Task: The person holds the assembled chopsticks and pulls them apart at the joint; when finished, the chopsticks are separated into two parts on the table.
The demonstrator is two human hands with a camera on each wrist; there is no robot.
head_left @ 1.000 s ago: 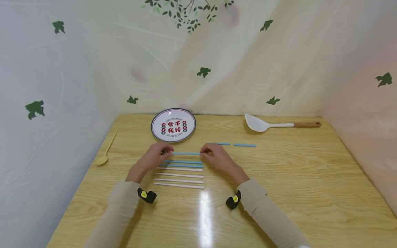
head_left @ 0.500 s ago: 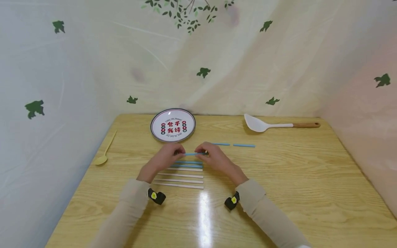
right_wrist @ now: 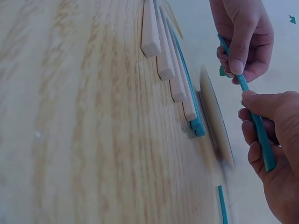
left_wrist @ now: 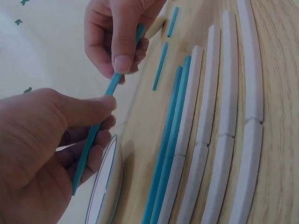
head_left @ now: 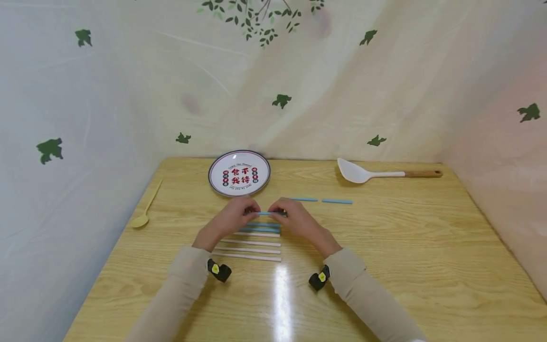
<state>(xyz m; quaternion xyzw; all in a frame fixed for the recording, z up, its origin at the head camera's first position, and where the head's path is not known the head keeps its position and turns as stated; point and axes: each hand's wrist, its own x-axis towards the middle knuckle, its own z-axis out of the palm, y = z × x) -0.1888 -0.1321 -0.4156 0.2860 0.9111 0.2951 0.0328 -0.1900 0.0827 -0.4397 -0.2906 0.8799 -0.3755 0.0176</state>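
Nearest the person, each wrist carries a black band unit (head_left: 319,279) with a yellow mark; no lettering can be read on it. Beyond, four white sticks (head_left: 252,258) lie side by side on the wooden table (head_left: 427,256), a seam showing partway along them in the left wrist view; past these come two blue sticks (head_left: 264,230), close together.

Over the table just past that row, a thin blue stick (left_wrist: 110,88) is held raised between both hands. The left hand (head_left: 235,216) pinches it between thumb and curled fingers; the right hand (head_left: 295,216) grips it likewise, close by. It looks light, stiff and smooth, likely to roll a little in the fingers and perhaps to snap or part if bent. A thumb-and-finger pinch either side of its middle seems the steadiest hold.

Farther back lie two short blue pieces (head_left: 337,201). Beyond stands the plate (head_left: 239,187), lettered "食不我待" in red, with what looks like "Enjoy The Moment" arched above; the lower line and small side roundels are too small to read.
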